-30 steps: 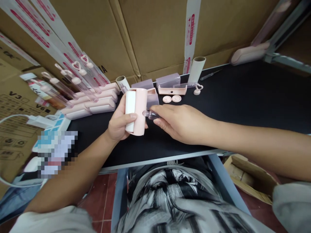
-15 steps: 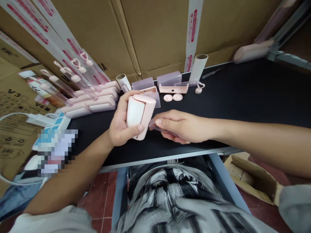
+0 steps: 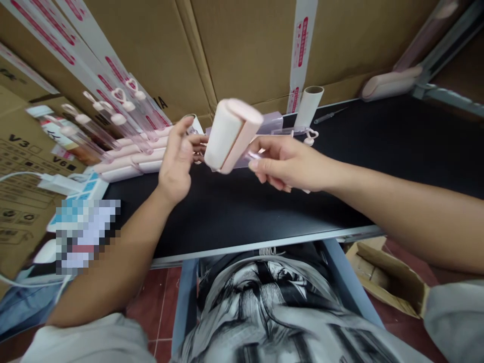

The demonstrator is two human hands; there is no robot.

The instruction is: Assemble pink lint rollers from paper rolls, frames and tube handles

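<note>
My right hand is closed round a clear purplish handle. A pink and white rounded case sits at the handle's end, raised above the black table and slightly blurred. To the left of the case, my left hand is open, its fingers spread and its fingertips close to the case's lower left side. Whether those fingertips touch it I cannot tell. Behind the case, a purple box-shaped part is partly covered.
Several pink and white cases with upright clear handles stand at the left, beside a power strip. White tubes, a pink heart-shaped loop and a thin tool lie farther back. Cardboard walls the rear.
The pink and white case has risen and moved away from me, now on the handle in my right hand. My left hand has let go of it and opened.
</note>
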